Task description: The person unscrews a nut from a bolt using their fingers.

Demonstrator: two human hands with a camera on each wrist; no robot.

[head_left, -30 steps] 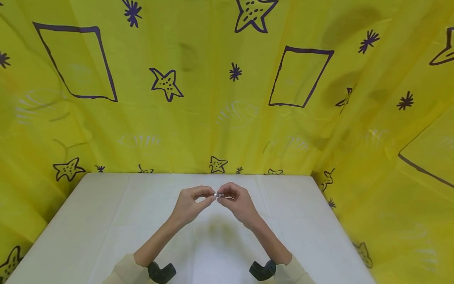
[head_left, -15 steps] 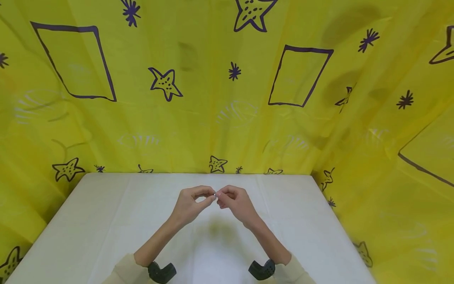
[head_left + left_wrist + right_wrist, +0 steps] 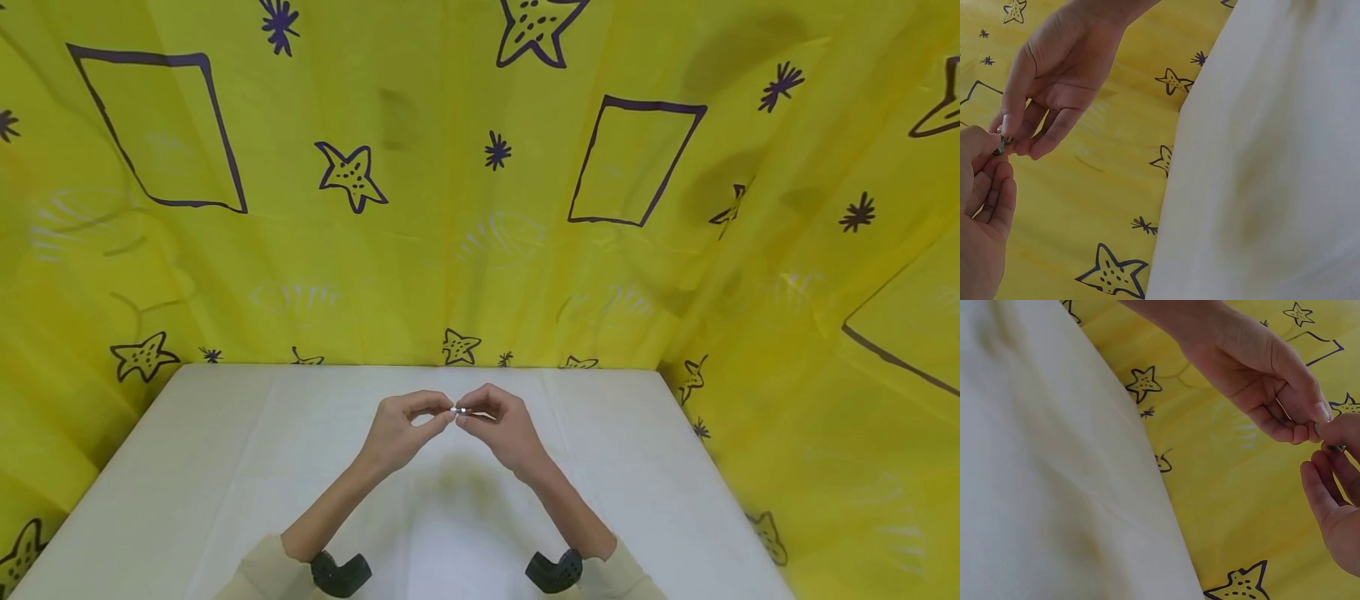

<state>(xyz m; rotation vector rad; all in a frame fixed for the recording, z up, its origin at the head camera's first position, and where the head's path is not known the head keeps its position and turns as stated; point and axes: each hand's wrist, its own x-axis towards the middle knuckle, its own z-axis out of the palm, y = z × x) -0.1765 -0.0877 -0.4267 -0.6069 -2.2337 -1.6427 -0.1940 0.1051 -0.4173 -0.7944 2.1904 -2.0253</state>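
Observation:
Both hands meet above the far middle of the table, fingertip to fingertip, over a small silvery metal bolt [image 3: 456,411]. My left hand [image 3: 401,429] pinches its left end between thumb and forefinger. From the other side, my right hand [image 3: 504,427] has thumb and forefinger round a small nut [image 3: 463,410] on the bolt. The shank points into the loop of the right hand's fingers. Threads on the bolt [image 3: 1336,448] show between the right fingertips in the right wrist view. In the left wrist view, fingers partly hide the metal pieces [image 3: 1002,142].
A white-covered table [image 3: 262,467] lies beneath the hands, with their soft shadow on it. Yellow curtain [image 3: 420,267] with dark star drawings hangs behind and along the sides. Black curved devices [image 3: 341,575] sit at both wrists.
Half a second ago the right thumb and fingers covered the metal piece; now they have rolled back and more of it shows. The left hand has stayed almost still.

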